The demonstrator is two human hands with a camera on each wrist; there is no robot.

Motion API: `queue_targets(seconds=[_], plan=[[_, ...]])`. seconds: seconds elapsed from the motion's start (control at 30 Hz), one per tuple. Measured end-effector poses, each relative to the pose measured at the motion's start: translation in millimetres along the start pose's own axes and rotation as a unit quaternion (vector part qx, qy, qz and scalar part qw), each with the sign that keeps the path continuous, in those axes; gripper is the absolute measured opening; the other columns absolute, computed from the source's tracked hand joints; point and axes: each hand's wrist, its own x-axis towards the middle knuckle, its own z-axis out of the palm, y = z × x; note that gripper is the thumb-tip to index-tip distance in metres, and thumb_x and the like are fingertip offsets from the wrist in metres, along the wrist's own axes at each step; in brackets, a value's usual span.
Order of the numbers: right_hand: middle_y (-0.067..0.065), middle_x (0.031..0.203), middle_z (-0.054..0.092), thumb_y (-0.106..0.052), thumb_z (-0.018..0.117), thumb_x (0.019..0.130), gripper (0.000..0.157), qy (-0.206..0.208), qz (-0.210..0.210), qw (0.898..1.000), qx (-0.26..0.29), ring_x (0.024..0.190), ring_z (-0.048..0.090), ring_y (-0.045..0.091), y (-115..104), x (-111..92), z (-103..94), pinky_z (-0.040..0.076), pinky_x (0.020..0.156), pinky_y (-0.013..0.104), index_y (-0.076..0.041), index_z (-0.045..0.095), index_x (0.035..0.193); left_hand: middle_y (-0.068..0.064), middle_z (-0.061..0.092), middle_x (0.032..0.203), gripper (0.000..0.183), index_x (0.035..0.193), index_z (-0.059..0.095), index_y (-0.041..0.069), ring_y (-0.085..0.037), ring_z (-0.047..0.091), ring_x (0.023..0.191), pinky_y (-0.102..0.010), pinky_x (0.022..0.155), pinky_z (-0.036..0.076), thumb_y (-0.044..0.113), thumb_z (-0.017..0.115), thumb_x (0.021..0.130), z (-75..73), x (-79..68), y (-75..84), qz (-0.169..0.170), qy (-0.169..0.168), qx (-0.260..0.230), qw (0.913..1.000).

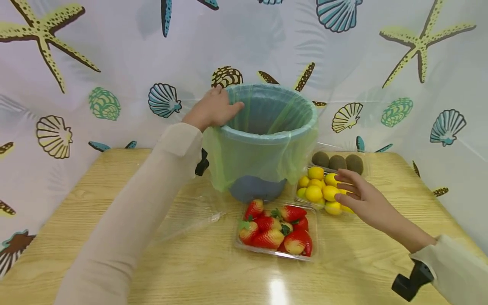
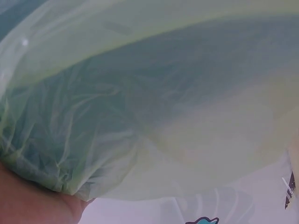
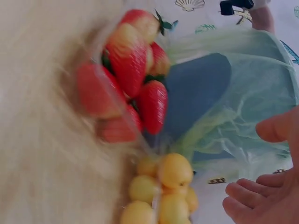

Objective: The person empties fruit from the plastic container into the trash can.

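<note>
A blue trash can (image 1: 256, 189) stands at the back of the table, lined with a thin yellow-green trash bag (image 1: 248, 159) folded over its rim. My left hand (image 1: 216, 108) grips the left side of the lined rim, thumb inside and fingers on the outer side. In the left wrist view, part of this hand (image 2: 39, 200) shows against the crinkled bag. My right hand (image 1: 367, 205) holds nothing; its fingers are spread near the lemons (image 1: 314, 193). In the right wrist view, its thumb and loosely bent fingers (image 3: 250, 191) appear beside the bag.
A clear tray of strawberries (image 1: 268, 238) sits in front of the trash can. Kiwis (image 1: 337, 163) lie in another clear container behind the lemons. Clear plastic film (image 1: 190, 218) lies left of the strawberries on the wooden table (image 1: 183, 271). A shell-patterned cloth (image 1: 126, 51) hangs behind.
</note>
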Motion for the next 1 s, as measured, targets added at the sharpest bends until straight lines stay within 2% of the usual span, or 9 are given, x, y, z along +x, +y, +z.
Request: queue_targets(seconds=[0.1, 0.27, 0.33, 0.43, 0.53, 0.63, 0.8, 0.9, 1.0], plan=[[0.029, 0.145, 0.036, -0.014, 0.050, 0.099, 0.060, 0.004, 0.022, 0.999, 0.028, 0.130, 0.041, 0.046, 6, -8, 10.6, 0.045, 0.099, 0.048, 0.006, 0.021, 0.147, -0.022, -0.013, 0.158, 0.077, 0.150, -0.004, -0.007, -0.035, -0.010, 0.147, -0.047, 0.120, 0.004, 0.047, 0.022, 0.102, 1.1, 0.5, 1.4, -0.002, -0.002, -0.004, 1.0000], [0.026, 0.144, 0.038, -0.020, 0.048, 0.100, 0.059, -0.006, 0.097, 0.992, 0.086, 0.127, 0.047, 0.040, 13, -18, 26.6, 0.046, 0.099, 0.046, 0.005, 0.023, 0.147, -0.020, -0.013, 0.158, 0.076, 0.150, -0.004, -0.006, -0.034, -0.010, 0.147, -0.047, 0.120, 0.005, 0.046, 0.023, 0.102, 2.1, 0.8, 2.2, -0.004, -0.001, -0.011, 0.9999], [0.027, 0.145, 0.037, -0.020, 0.047, 0.100, 0.059, -0.015, 0.123, 0.984, 0.125, 0.124, 0.050, 0.036, 17, -20, 31.6, 0.047, 0.099, 0.044, 0.005, 0.021, 0.147, -0.020, -0.013, 0.158, 0.076, 0.150, -0.004, -0.006, -0.033, -0.009, 0.147, -0.047, 0.120, 0.006, 0.046, 0.023, 0.102, 2.2, 0.7, 2.1, -0.006, -0.002, -0.013, 0.9999], [0.029, 0.146, 0.032, -0.017, 0.045, 0.100, 0.060, -0.029, 0.151, 0.969, 0.194, 0.118, 0.054, 0.026, 21, -22, 37.7, 0.050, 0.096, 0.040, 0.007, 0.018, 0.148, -0.019, -0.013, 0.158, 0.076, 0.150, -0.005, -0.005, -0.033, -0.009, 0.147, -0.048, 0.120, 0.007, 0.047, 0.024, 0.102, 2.0, 0.2, 1.3, -0.010, 0.000, -0.016, 0.9998], [0.031, 0.147, 0.030, -0.020, 0.044, 0.100, 0.061, -0.039, 0.175, 0.954, 0.240, 0.111, 0.057, 0.018, 26, -23, 43.8, 0.052, 0.093, 0.036, 0.008, 0.017, 0.147, -0.019, -0.013, 0.158, 0.076, 0.150, -0.005, -0.005, -0.033, -0.009, 0.147, -0.048, 0.120, 0.006, 0.047, 0.023, 0.102, 1.3, -0.5, 0.8, -0.012, 0.003, -0.017, 0.9998], [0.029, 0.143, 0.035, -0.022, 0.043, 0.101, 0.061, -0.047, 0.197, 0.940, 0.274, 0.108, 0.058, 0.015, 31, -24, 50.1, 0.053, 0.090, 0.034, 0.010, 0.017, 0.146, -0.020, -0.013, 0.158, 0.076, 0.150, -0.006, -0.005, -0.034, -0.010, 0.147, -0.048, 0.120, 0.006, 0.047, 0.023, 0.102, 0.2, -0.9, 1.4, -0.012, 0.003, -0.015, 0.9998], [0.010, 0.122, 0.057, -0.021, 0.043, 0.100, 0.055, -0.049, 0.221, 0.918, 0.325, 0.099, 0.061, 0.011, 41, -24, 59.1, 0.055, 0.086, 0.033, 0.011, 0.025, 0.142, -0.021, -0.012, 0.158, 0.076, 0.150, -0.005, -0.006, -0.035, -0.009, 0.147, -0.047, 0.120, 0.005, 0.046, 0.023, 0.102, -0.5, -1.3, 2.1, -0.008, 0.001, -0.010, 0.9999], [0.000, 0.108, 0.061, -0.020, 0.044, 0.100, 0.050, -0.052, 0.224, 0.908, 0.350, 0.093, 0.062, 0.009, 45, -23, 63.3, 0.056, 0.082, 0.032, 0.010, 0.033, 0.138, -0.022, -0.011, 0.158, 0.076, 0.150, -0.004, -0.006, -0.035, -0.009, 0.147, -0.047, 0.120, 0.004, 0.046, 0.023, 0.102, 0.1, -1.8, 2.2, -0.006, 0.002, -0.005, 1.0000], [-0.004, 0.103, 0.062, -0.021, 0.045, 0.099, 0.043, -0.061, 0.223, 0.903, 0.362, 0.089, 0.062, 0.009, 48, -23, 66.7, 0.056, 0.078, 0.031, 0.007, 0.043, 0.131, -0.021, -0.013, 0.158, 0.076, 0.150, -0.005, -0.006, -0.035, -0.011, 0.147, -0.047, 0.120, 0.002, 0.046, 0.023, 0.102, 1.2, -1.8, 2.2, -0.007, 0.003, -0.008, 0.9999]])
